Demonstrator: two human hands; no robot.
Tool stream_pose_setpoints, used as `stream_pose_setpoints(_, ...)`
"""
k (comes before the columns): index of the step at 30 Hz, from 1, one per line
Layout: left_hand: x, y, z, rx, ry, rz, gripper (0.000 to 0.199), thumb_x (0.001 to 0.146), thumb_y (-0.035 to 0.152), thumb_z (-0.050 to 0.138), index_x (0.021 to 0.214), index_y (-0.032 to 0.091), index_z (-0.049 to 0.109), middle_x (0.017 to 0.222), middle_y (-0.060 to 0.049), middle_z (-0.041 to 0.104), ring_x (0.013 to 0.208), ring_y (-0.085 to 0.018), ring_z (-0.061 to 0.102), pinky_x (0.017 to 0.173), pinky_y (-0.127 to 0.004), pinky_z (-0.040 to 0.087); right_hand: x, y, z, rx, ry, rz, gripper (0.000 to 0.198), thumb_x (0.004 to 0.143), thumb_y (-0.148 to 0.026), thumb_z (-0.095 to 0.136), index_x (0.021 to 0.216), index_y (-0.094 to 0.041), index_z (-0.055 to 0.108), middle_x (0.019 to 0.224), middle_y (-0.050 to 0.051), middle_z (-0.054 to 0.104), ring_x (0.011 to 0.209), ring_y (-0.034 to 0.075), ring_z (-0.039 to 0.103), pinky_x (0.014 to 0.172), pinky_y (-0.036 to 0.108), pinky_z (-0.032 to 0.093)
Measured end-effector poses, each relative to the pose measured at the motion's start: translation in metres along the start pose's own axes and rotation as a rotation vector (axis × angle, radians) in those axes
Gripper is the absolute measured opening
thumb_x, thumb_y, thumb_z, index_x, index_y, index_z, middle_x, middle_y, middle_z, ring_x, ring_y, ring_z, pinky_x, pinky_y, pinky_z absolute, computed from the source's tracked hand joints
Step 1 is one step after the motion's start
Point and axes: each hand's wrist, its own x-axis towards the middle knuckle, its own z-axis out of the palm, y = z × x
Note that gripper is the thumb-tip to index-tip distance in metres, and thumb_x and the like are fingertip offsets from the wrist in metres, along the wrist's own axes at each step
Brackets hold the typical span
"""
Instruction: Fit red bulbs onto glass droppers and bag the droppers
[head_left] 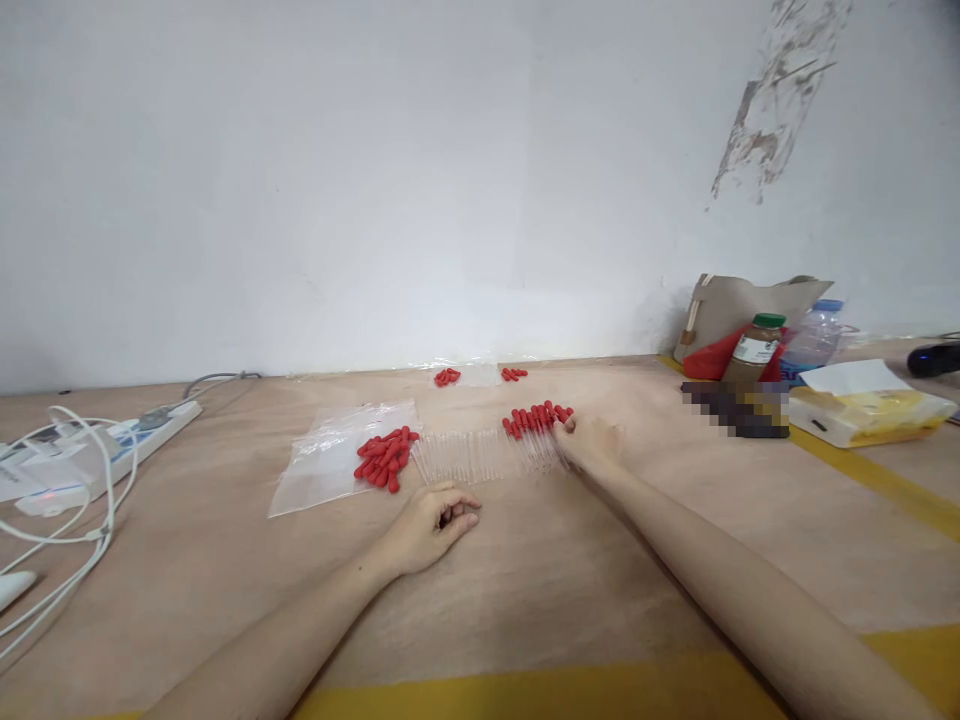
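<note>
A row of thin clear glass dropper tubes [461, 457] lies side by side on the wooden table. Toward its right end, several tubes carry red rubber bulbs [531, 420]. There my right hand [590, 443] has thumb and fingers closed around a red-bulbed dropper, mostly hidden by the fingers. My left hand [431, 525] rests on the table just in front of the bare tubes. Its fingers are curled, with thumb and forefinger apart and nothing between them. Left of the tubes, a pile of loose red bulbs [384, 458] lies on a clear plastic bag [319, 460].
Near the wall lie two small groups of red pieces [447, 377] on clear plastic. At left is a power strip [154, 430] with white cables [111, 490]. On the right stand a green-capped jar [754, 350], a plastic bottle [817, 335] and a yellow-white tissue pack [870, 405].
</note>
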Motion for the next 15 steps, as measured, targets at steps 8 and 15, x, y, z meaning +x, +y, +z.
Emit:
stream_pose_setpoints(8, 0.0, 0.0, 0.0, -0.005, -0.005, 0.008, 0.02, 0.081, 0.026, 0.048, 0.093, 0.018, 0.063, 0.073, -0.002, 0.055, 0.063, -0.012, 0.05, 0.058, -0.022, 0.039, -0.001, 0.004, 0.001, -0.07, 0.013, -0.034, 0.036, 0.078, -0.042, 0.04, 0.064, -0.017, 0.061, 0.07, 0.007, 0.064, 0.072, 0.023, 0.058, 0.08, 0.042, 0.026)
stream_pose_setpoints(15, 0.0, 0.001, -0.001, -0.003, 0.005, 0.008, 0.019, 0.082, 0.026, 0.048, 0.093, 0.018, 0.063, 0.073, -0.002, 0.055, 0.064, -0.013, 0.05, 0.06, -0.023, 0.04, -0.028, -0.036, -0.003, 0.016, -0.025, -0.319, 0.024, 0.078, -0.034, 0.043, 0.073, -0.02, 0.062, 0.076, 0.004, 0.066, 0.076, 0.019, 0.058, 0.078, 0.035, 0.027)
